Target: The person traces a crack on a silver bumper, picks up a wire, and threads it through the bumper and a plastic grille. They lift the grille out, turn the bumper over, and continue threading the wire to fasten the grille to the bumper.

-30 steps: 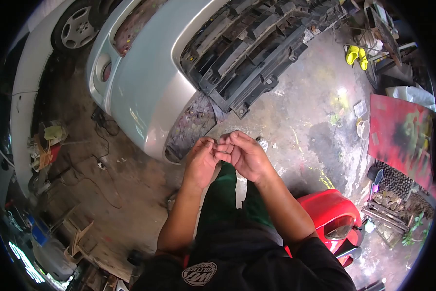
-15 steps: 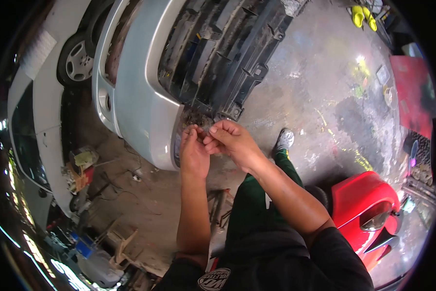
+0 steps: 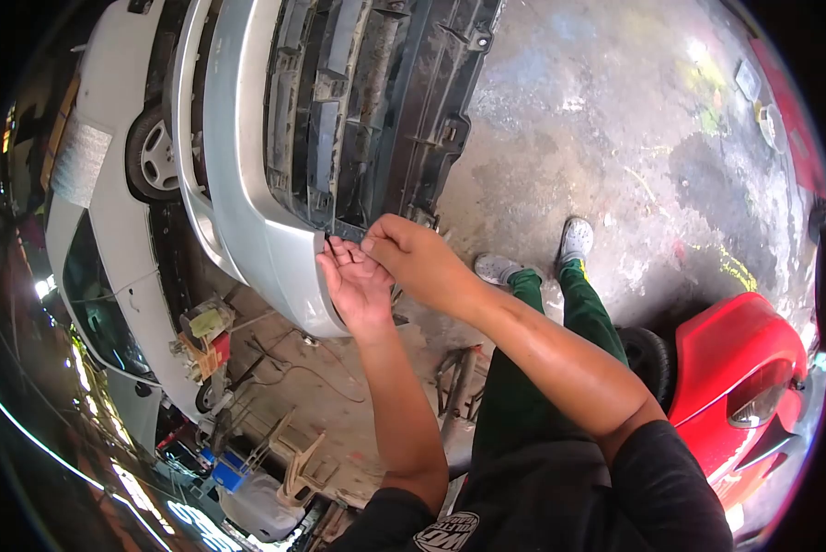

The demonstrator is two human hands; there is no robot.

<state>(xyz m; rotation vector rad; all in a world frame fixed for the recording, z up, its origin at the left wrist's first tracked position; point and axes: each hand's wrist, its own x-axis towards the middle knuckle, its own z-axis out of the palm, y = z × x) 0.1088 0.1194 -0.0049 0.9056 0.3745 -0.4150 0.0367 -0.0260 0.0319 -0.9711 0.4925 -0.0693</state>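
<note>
A silver-grey car bumper [image 3: 237,138] stands before me, with a dirty black plastic inner frame [image 3: 408,120] along its right side. At the bumper's near corner, my left hand [image 3: 360,289] is turned palm up, its fingers apart and pointing at the black frame's lower end. My right hand [image 3: 415,262] is beside it, thumb and forefinger pinched together close to the left fingertips. Whatever is in that pinch, if anything, is too small or hidden to make out.
A white car [image 3: 123,83] is at the left. Near my right leg are a red bumper [image 3: 726,368] with a headlight and a black tyre [image 3: 648,362]. Cables, a wooden stool [image 3: 303,469] and a blue box [image 3: 230,470] lie at lower left.
My left hand has gone from a pinch to an open palm. The right hand stays pinched, now nearer the black frame's end. The view has shifted, and both my feet show.
</note>
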